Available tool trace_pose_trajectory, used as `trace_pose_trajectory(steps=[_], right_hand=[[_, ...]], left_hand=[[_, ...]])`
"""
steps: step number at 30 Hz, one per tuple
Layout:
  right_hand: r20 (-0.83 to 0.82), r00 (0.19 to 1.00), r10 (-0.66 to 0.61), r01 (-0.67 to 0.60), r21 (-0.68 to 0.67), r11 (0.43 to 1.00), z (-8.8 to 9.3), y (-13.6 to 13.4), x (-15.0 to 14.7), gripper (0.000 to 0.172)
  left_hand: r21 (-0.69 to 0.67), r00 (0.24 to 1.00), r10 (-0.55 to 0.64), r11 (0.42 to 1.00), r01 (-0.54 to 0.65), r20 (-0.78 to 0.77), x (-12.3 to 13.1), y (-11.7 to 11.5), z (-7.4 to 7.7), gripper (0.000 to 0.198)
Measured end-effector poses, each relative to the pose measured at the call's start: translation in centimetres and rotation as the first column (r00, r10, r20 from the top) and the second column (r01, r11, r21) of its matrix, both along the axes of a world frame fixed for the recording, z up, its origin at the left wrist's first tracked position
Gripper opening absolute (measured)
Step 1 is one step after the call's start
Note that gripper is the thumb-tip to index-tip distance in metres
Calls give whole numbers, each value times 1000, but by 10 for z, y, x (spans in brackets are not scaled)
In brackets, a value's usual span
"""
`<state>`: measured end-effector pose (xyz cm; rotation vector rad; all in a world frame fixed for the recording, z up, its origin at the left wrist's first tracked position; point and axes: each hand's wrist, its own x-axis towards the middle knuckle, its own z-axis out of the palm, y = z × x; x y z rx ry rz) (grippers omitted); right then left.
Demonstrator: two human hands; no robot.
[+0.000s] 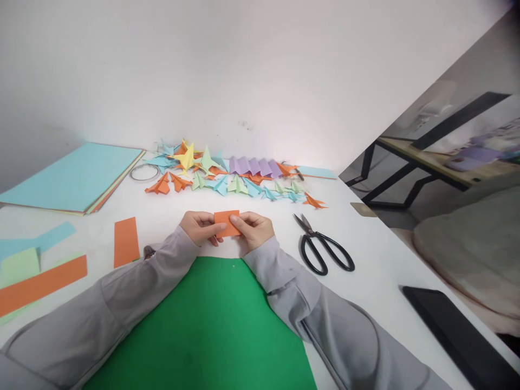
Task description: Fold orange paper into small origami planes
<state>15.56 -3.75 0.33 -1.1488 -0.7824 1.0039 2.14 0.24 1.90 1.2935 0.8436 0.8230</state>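
Our left hand (199, 227) and right hand (257, 231) pinch opposite sides of 1 orange paper (223, 218); neither's nearer. Long axis unclear.

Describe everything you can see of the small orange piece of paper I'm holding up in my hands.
The orange piece of paper is small, roughly rectangular and plain, with a matte look and no marks visible. It looks fairly flat; whether it is folded double I can't tell. The left hand grips its left side, thumb across the lower front; the right hand grips the right, thumb on the upper front. In view, it sits just beyond the green sheet's far edge.
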Motion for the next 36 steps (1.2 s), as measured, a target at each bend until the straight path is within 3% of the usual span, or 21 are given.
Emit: trace_pose_trajectory(steps=[9, 15, 20, 24, 27, 36], right_hand=[[93, 991, 95, -94, -16, 995, 0, -3, 3, 30], [132, 978, 161, -162, -9, 987, -1, -4, 3, 32], [220, 943, 249, -257, 9, 966, -8, -4, 1, 34], [225, 937, 269, -284, 40, 958, -9, -6, -1, 32], [253, 930, 267, -272, -17, 962, -7, -7, -2, 32], [359, 904, 234, -253, 8, 967, -10, -6, -3, 28]], left_hand=[[-25, 999, -18, 1000, 17, -32, 1, -4, 2, 41], [178, 995, 97, 979, -98, 13, 0, 3, -5, 27], [269, 1000, 27, 963, -29, 11, -2, 8, -10, 20], [198, 995, 98, 975, -103, 33, -2, 8, -8, 17], [97, 981, 188, 977, -191, 47, -2, 7, -7, 17], [235, 999, 5, 972, -17, 50, -3, 10, -8, 15]])
